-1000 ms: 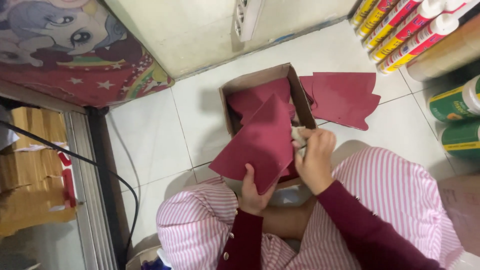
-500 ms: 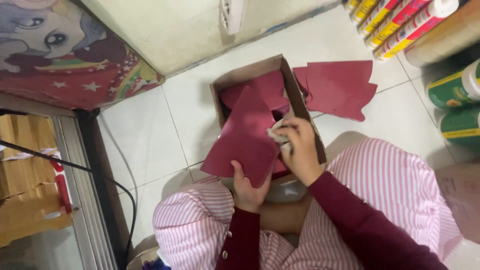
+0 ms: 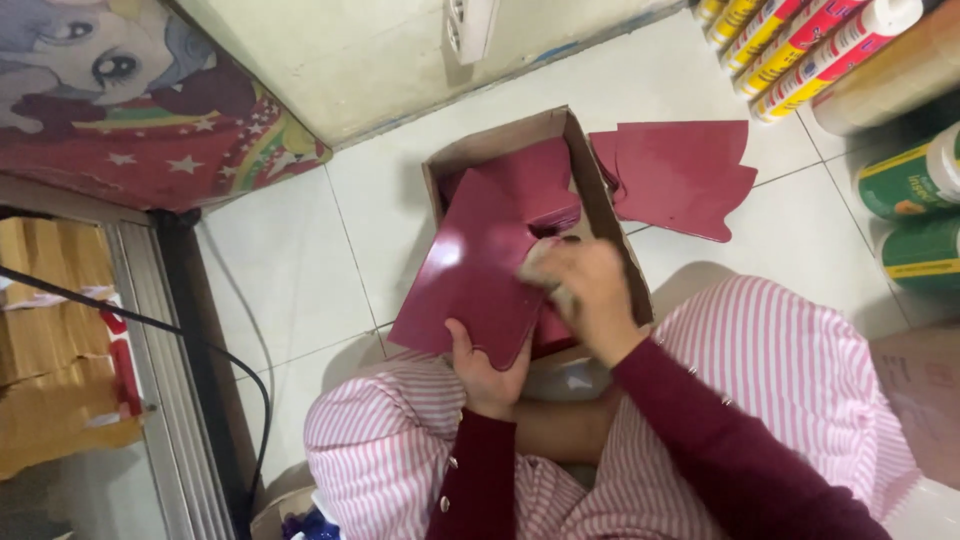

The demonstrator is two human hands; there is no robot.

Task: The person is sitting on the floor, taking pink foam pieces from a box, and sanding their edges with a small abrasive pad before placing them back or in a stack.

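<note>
Right hand (image 3: pixel 590 290) slid left over one maroon sheet (image 3: pixel 475 280); left hand (image 3: pixel 487 372) fingers pinching it; right fingers blurred, maybe pinching cloth.

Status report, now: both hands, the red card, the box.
Left hand grips the red card by its lower edge. Right hand presses a pale wad on its face, blurred. Cardboard box under it holds more red sheets; loose ones on floor alongside.

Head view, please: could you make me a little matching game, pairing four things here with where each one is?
Things:
1. maroon sheet
2. cardboard box
3. loose maroon sheets
4. green cans

Places:
A. flat on the tiles, right of the box
B. far right edge
C. held by the left hand
D. on the floor before the striped knees

Pairs: 1-C, 2-D, 3-A, 4-B
</note>
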